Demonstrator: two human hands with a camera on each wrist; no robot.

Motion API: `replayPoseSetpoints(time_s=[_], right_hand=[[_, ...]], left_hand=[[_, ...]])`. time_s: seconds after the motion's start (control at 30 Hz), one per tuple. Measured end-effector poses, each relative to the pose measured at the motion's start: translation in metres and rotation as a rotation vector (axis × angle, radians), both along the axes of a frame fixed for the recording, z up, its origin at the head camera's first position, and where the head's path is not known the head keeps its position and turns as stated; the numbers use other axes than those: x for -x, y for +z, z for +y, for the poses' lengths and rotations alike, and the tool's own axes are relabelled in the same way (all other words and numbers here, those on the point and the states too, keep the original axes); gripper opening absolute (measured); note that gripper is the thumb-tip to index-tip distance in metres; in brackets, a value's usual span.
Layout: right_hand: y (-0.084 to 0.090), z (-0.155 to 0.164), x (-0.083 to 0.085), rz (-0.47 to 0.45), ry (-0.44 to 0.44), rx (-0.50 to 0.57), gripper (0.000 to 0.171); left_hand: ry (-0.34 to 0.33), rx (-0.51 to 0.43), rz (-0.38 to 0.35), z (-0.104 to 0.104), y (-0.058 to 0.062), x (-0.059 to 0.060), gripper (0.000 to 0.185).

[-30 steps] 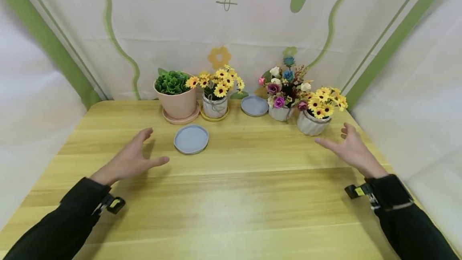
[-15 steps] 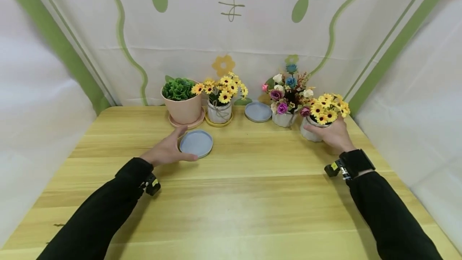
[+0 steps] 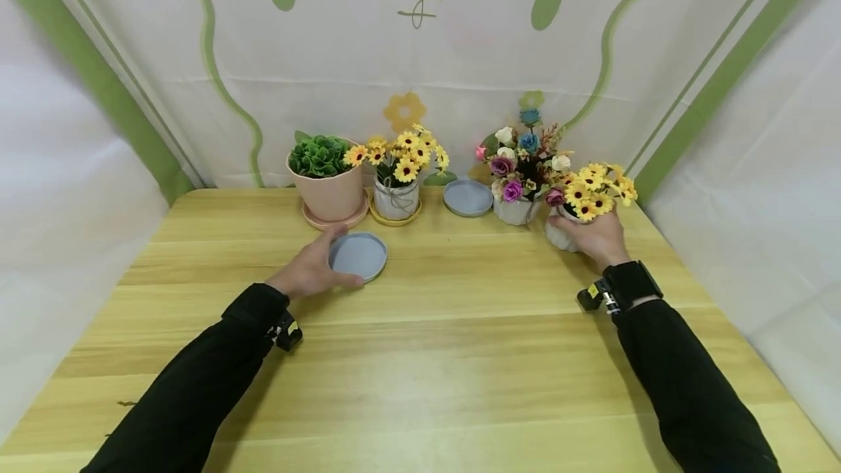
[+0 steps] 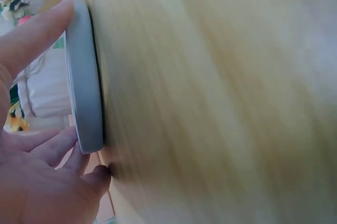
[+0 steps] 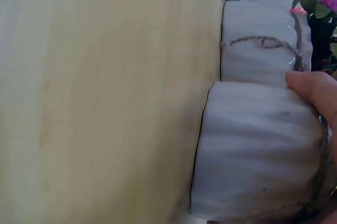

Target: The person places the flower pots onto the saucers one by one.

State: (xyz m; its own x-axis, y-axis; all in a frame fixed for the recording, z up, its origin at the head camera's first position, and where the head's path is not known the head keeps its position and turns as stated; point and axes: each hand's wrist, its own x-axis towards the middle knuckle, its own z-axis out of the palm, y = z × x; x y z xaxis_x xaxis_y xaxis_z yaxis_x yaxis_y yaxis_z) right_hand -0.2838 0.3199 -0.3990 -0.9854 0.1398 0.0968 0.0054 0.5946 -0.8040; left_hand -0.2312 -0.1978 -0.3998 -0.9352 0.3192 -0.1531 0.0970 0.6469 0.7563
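My left hand (image 3: 310, 266) spans a round blue-grey saucer (image 3: 358, 255) that lies on the table. In the left wrist view the thumb presses one side of the saucer's rim (image 4: 85, 79) and the fingers meet the other side. At the right, my right hand (image 3: 599, 238) grips a white ribbed flowerpot (image 3: 558, 235) with yellow daisy-like flowers (image 3: 589, 192). Its thumb lies near the pot's top edge in the right wrist view, by the twine; the pot's wall (image 5: 258, 148) stands upright on the wood. The other fingers are mostly hidden behind the pot.
A pot of mixed roses (image 3: 515, 210) stands right beside the gripped pot. Further left are a second blue-grey saucer (image 3: 468, 198), a daisy pot (image 3: 396, 201) on a yellow saucer (image 3: 394, 222), and a pink pot (image 3: 331, 195) on a pink saucer (image 3: 336, 221). Behind hangs a white curtain (image 3: 342, 42).
Both hands have moved inward and forward. The left has reached the near saucer and spread round its rim; the right has taken hold of the daisy pot at the right.
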Motion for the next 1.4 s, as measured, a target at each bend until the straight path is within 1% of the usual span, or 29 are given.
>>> replayPoseSetpoints(time_s=[0.2,0.33,0.53,0.73,0.87,1.0,1.1,1.17,1.23,1.4], right_hand=[[0.000,-0.001,-0.001,-0.054,-0.014,-0.005,0.094],[0.000,-0.002,-0.003,-0.065,0.002,0.000,0.091],[0.002,-0.001,-0.005,-0.088,0.016,-0.019,0.092],[0.003,-0.001,-0.004,-0.098,0.045,-0.063,0.096],[0.004,-0.001,-0.003,-0.092,0.061,-0.066,0.096],[0.006,-0.001,-0.004,-0.087,0.068,-0.065,0.097],[0.006,-0.001,-0.003,-0.085,0.065,-0.066,0.097],[0.006,0.000,-0.003,-0.084,0.061,-0.069,0.097],[0.006,0.000,-0.003,-0.084,0.059,-0.067,0.096],[0.007,0.001,-0.003,-0.085,0.068,-0.051,0.096]], left_hand=[[0.001,-0.011,-0.005,-0.003,0.001,0.000,0.118],[-0.005,-0.004,-0.006,-0.003,0.000,-0.001,0.118],[-0.025,-0.001,0.003,-0.001,-0.003,-0.001,0.120],[-0.065,-0.017,-0.008,0.006,-0.001,-0.008,0.121],[-0.113,-0.022,-0.003,0.016,0.000,-0.015,0.117],[-0.183,-0.026,0.032,0.031,0.000,-0.020,0.115],[-0.239,-0.010,0.074,0.043,0.000,-0.025,0.114],[-0.269,-0.006,0.086,0.051,0.000,-0.029,0.113],[-0.298,-0.003,0.091,0.060,0.001,-0.033,0.113],[-0.362,-0.014,0.055,0.083,0.004,-0.045,0.113]])
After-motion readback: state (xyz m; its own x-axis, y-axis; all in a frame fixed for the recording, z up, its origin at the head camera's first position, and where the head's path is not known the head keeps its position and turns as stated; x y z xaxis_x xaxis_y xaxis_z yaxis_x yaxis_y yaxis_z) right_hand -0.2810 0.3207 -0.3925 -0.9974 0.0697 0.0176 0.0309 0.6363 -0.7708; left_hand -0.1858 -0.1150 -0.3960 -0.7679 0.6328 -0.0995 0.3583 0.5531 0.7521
